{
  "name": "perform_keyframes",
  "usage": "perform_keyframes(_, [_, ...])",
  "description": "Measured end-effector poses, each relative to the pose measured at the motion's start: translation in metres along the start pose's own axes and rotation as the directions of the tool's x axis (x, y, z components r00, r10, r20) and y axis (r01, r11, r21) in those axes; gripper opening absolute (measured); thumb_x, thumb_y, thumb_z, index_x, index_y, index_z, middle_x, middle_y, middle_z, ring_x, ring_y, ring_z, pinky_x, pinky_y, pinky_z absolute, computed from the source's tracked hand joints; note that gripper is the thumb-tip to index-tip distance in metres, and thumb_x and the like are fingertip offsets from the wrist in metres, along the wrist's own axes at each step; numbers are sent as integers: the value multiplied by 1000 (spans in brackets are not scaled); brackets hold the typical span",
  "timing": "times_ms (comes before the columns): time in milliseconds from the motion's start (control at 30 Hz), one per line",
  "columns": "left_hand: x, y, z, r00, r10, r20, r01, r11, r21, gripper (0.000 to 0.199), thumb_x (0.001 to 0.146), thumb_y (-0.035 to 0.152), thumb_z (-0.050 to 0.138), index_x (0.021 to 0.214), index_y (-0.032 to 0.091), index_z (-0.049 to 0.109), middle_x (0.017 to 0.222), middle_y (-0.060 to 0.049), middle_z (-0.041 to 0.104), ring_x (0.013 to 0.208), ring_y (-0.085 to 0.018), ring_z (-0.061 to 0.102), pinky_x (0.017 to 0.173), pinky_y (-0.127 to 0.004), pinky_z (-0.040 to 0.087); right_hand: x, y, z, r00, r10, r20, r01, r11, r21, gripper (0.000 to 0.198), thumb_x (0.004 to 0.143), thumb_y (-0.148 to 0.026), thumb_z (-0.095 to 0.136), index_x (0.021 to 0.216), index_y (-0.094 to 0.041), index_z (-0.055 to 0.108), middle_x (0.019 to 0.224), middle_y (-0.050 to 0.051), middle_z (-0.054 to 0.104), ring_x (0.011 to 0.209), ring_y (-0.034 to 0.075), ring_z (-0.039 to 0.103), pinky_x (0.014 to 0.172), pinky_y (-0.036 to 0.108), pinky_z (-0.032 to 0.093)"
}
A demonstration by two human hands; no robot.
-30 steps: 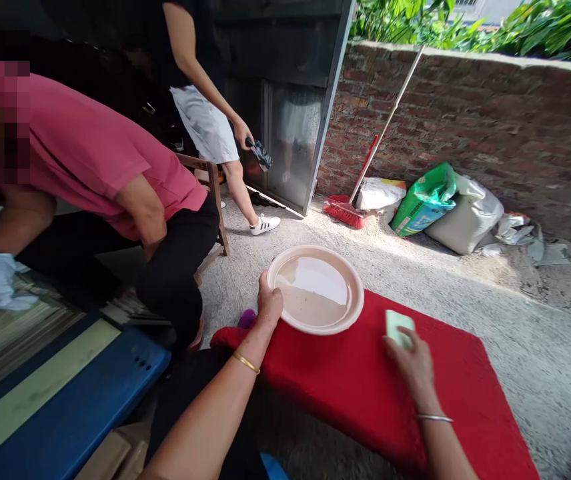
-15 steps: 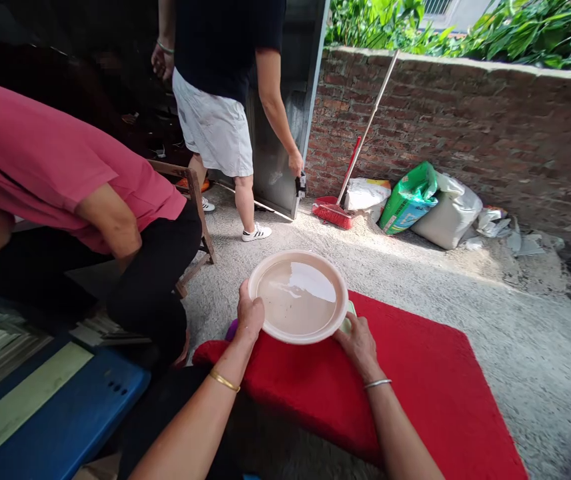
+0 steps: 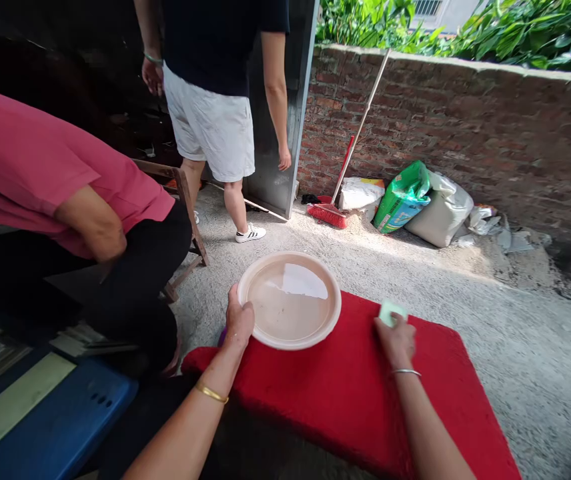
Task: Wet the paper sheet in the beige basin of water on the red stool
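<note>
A round beige basin (image 3: 293,343) of slightly cloudy water rests at the left part of a red cloth-covered surface (image 3: 355,393). My left hand (image 3: 239,320) grips its left rim, thumb on top and the other fingers hidden beneath. To the right of the basin, my right hand (image 3: 396,337) is closed on a pale green, flat block-like piece (image 3: 392,312) that looks like a sponge, held just over or against the red cloth near its far edge. Something purple (image 3: 222,336) shows partly behind my left wrist.
A person in a pink shirt (image 3: 65,160) bends over at the left by a wooden chair (image 3: 193,213). Another person in white shorts (image 3: 210,127) stands ahead at a metal door. A blue plastic piece (image 3: 90,413), a red broom (image 3: 328,215) and sacks (image 3: 440,210) lie around.
My right hand has left the basin's right rim and moved right with the pale green piece. The standing person's right hand has let go of a dark object, now by the wall.
</note>
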State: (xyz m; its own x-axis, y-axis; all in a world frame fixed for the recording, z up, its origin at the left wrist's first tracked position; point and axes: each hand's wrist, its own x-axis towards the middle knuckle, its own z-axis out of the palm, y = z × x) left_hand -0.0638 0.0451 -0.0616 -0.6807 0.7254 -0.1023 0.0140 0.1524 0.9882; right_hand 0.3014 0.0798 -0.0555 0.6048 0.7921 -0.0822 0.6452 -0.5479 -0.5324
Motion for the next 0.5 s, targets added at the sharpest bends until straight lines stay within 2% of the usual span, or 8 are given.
perform_keyframes(100, [0, 1, 0, 1000, -9, 6, 9, 1000, -1, 74, 71, 6, 56, 143, 23, 49, 125, -8, 68, 117, -25, 64, 106, -39, 50, -29, -40, 49, 964, -226, 141, 212, 971, 109, 59, 66, -50, 71, 120, -26, 72, 110, 9, 65, 97, 28, 66, 82, 37, 52])
perform_keyframes(133, [0, 2, 0, 1000, -15, 6, 15, 1000, -1, 75, 71, 5, 56, 144, 23, 49, 125, -8, 68, 116, -24, 64, 106, -38, 50, -35, -46, 55, 943, -281, 177, 257, 955, 148, 57, 62, -48, 74, 115, -27, 74, 107, 6, 66, 95, 25, 66, 82, 34, 52])
perform_keyframes(200, [-1, 3, -1, 1000, -21, 4, 21, 1000, 6, 76, 71, 5, 56, 144, 24, 49, 125, -7, 68, 116, -24, 64, 106, -37, 50, -35, -43, 48, 921, -330, 209, 289, 936, 202, 55, 57, -46, 77, 109, -28, 76, 103, 2, 68, 90, 23, 66, 80, 31, 52])
perform_keyframes(300, [-1, 4, -1, 1000, -17, 1, 17, 1000, 18, 76, 71, 4, 57, 144, 24, 49, 125, -7, 68, 117, -24, 64, 107, -36, 49, -10, -9, 1, 962, -238, 138, 210, 959, 187, 61, 60, -47, 70, 114, -20, 73, 106, 8, 69, 91, 26, 66, 80, 36, 53])
perform_keyframes(400, [-1, 2, 0, 1000, -13, -3, 13, 1000, 16, 75, 72, 4, 56, 144, 22, 49, 125, -8, 67, 117, -24, 64, 108, -37, 48, 26, 37, -62, 1000, 6, -15, -5, 995, 104, 72, 66, -50, 62, 122, -7, 68, 103, 21, 68, 97, 39, 66, 81, 48, 52])
perform_keyframes(467, [-1, 0, 0, 1000, 0, -6, 0, 1000, 4, 75, 72, 4, 56, 144, 23, 50, 126, -8, 67, 117, -24, 63, 108, -36, 48, 44, 60, -89, 975, 179, -128, -173, 983, 56, 73, 67, -49, 59, 124, -4, 66, 106, 30, 65, 104, 48, 63, 79, 57, 51])
perform_keyframes(500, [-1, -1, 1, 1000, 8, -6, -8, 1000, -2, 75, 71, 4, 56, 144, 24, 50, 125, -7, 68, 117, -23, 63, 108, -36, 48, 50, 65, -94, 961, 211, -179, -209, 977, 32, 72, 68, -49, 58, 124, -5, 65, 108, 33, 63, 106, 51, 62, 77, 60, 50])
